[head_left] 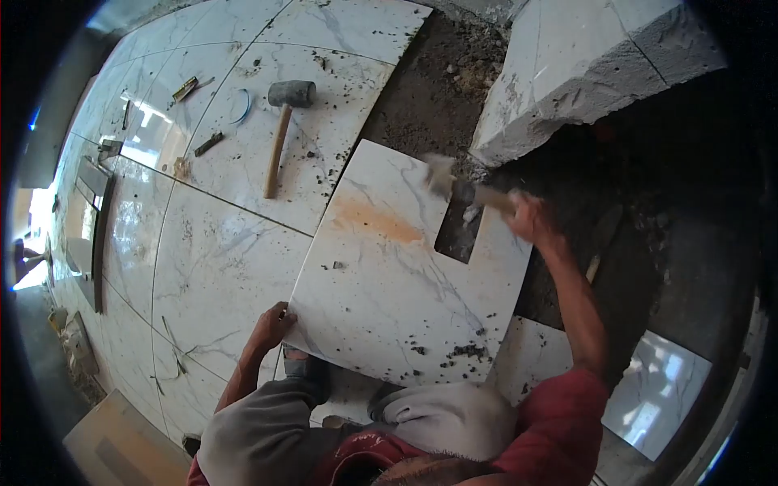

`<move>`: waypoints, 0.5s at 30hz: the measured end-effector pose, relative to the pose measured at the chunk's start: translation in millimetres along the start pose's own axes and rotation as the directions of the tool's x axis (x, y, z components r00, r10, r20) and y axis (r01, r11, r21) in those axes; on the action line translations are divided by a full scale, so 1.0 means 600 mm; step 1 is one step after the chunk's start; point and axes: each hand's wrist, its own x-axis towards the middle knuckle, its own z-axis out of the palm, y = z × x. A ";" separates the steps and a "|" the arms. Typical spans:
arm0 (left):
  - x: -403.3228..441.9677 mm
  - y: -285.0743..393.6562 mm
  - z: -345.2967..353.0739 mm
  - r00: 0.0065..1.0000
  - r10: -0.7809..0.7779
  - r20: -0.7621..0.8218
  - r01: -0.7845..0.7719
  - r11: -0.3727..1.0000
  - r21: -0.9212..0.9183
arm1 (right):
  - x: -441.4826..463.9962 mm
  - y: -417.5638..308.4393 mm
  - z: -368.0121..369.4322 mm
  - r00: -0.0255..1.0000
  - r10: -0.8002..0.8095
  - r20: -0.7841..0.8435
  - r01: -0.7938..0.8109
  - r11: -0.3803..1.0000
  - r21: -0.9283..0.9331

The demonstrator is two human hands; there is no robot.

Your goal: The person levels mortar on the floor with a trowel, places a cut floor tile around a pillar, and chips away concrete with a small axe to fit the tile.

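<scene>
A large white marble-patterned tile (373,283) lies in front of me, with a rectangular notch cut into its far right side. It carries an orange smear and dark crumbs. My left hand (271,326) grips its near left corner, fingers closed at the edge. Over by the notch, my right hand (528,217) is closed round the pale handle of a brush (442,176). The brush head is blurred by motion and sits at the tile's far edge, near the base of a tiled pillar (559,89).
A rubber mallet (292,94) rests on the laid floor tiles (219,243) at the left, near small tools. Dark mortar and soil (425,89) fill the strip beyond. A trowel (604,243) and a smaller tile piece (658,394) lie at the right.
</scene>
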 end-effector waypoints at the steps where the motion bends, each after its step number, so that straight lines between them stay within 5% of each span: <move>1: 0.000 0.008 -0.001 1.000 -0.004 0.002 0.004 1.000 0.000 | -0.013 -0.013 -0.009 0.912 -0.329 -0.245 0.361 0.927 0.100; 2: -0.002 0.016 -0.006 0.999 -0.037 0.033 0.037 0.999 -0.004 | -0.023 -0.015 -0.010 0.670 -0.555 -0.493 0.679 0.726 0.106; 6: 0.004 0.005 -0.004 0.999 -0.026 0.039 0.026 1.000 -0.001 | 0.036 0.100 0.091 0.539 -0.628 -0.561 0.815 0.556 0.161; 7: 0.000 -0.001 0.000 0.999 -0.022 0.037 0.022 1.000 -0.004 | 0.053 0.145 0.125 0.926 -0.266 -0.267 0.329 0.917 0.225; 8: 0.000 -0.004 0.004 0.999 -0.019 0.030 0.018 0.999 0.033 | 0.051 0.152 0.118 0.962 0.272 0.022 -0.273 0.957 0.095; 9: 0.007 -0.004 0.002 1.000 -0.016 0.020 0.014 0.997 0.076 | 0.052 0.156 0.116 0.960 0.279 0.015 -0.279 0.955 0.100; 12: 0.002 0.004 0.000 0.999 -0.035 0.024 0.034 0.999 0.023 | 0.019 0.124 0.087 0.996 0.081 -0.032 -0.078 0.994 0.081; 13: 0.009 0.017 -0.001 0.999 -0.027 0.022 0.027 0.999 0.021 | -0.005 0.109 0.067 0.938 -0.244 -0.245 0.282 0.950 0.135; 14: 0.005 0.025 -0.003 0.998 -0.062 0.033 0.061 0.998 0.029 | -0.025 0.097 0.049 0.736 -0.509 -0.446 0.611 0.783 0.115; 15: 0.001 0.028 -0.005 0.994 -0.099 0.043 0.097 0.994 0.042 | -0.034 0.091 0.031 0.665 -0.598 -0.447 0.691 0.720 0.064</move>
